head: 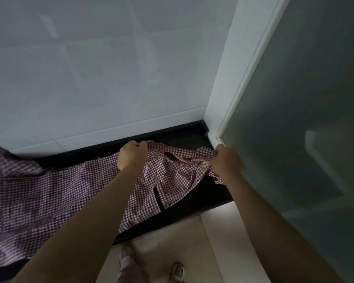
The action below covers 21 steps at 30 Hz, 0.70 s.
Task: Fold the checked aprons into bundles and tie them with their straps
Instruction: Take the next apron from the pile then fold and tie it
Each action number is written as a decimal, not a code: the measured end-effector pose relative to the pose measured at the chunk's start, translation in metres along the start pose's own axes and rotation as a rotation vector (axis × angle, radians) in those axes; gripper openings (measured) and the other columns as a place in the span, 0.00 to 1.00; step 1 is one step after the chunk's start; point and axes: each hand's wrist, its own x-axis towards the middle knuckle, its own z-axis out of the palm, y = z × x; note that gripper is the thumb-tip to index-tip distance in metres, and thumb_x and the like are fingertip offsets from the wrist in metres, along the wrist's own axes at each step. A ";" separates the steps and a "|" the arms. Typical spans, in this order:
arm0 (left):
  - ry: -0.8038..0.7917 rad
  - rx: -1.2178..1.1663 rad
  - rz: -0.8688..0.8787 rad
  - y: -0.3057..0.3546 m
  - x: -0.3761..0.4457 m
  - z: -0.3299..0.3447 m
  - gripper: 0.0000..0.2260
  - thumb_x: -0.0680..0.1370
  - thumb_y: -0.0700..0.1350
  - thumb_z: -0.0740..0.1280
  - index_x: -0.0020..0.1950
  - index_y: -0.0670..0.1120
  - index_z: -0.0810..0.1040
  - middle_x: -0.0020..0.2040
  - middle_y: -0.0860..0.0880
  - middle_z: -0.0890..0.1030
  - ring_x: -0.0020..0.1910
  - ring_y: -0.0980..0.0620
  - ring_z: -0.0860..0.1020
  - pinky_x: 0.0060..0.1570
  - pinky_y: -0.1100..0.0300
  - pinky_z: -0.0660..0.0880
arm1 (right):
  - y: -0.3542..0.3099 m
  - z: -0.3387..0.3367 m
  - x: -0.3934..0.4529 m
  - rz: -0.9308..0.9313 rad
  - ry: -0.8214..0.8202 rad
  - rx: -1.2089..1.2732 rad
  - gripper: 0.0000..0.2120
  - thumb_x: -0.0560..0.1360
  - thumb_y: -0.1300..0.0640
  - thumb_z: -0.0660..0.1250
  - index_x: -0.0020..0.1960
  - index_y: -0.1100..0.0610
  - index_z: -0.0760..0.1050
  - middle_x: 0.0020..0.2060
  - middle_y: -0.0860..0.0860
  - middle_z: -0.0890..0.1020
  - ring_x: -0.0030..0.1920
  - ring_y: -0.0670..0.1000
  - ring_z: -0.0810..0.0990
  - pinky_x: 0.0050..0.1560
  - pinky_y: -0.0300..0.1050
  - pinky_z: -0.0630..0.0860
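Up against a white tiled wall (102, 78), we work at a dark counter (194, 203) where the checked apron (49, 193) sprawls from the far left edge toward the corner. Our left hand (131, 155) clutches a bunched fold at the cloth's back edge; our right hand (226, 160) pinches its rumpled end beside the white door frame (229, 78). Frosted glass (304, 99) closes off the right, and shoes (177, 271) show on the pale floor below.
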 end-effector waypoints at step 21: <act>-0.355 0.296 0.553 0.043 -0.073 0.113 0.20 0.75 0.51 0.71 0.64 0.49 0.72 0.64 0.48 0.74 0.60 0.47 0.76 0.54 0.53 0.74 | -0.010 -0.031 0.029 -0.159 -0.230 0.419 0.22 0.83 0.46 0.56 0.40 0.62 0.74 0.38 0.59 0.77 0.40 0.55 0.77 0.40 0.45 0.67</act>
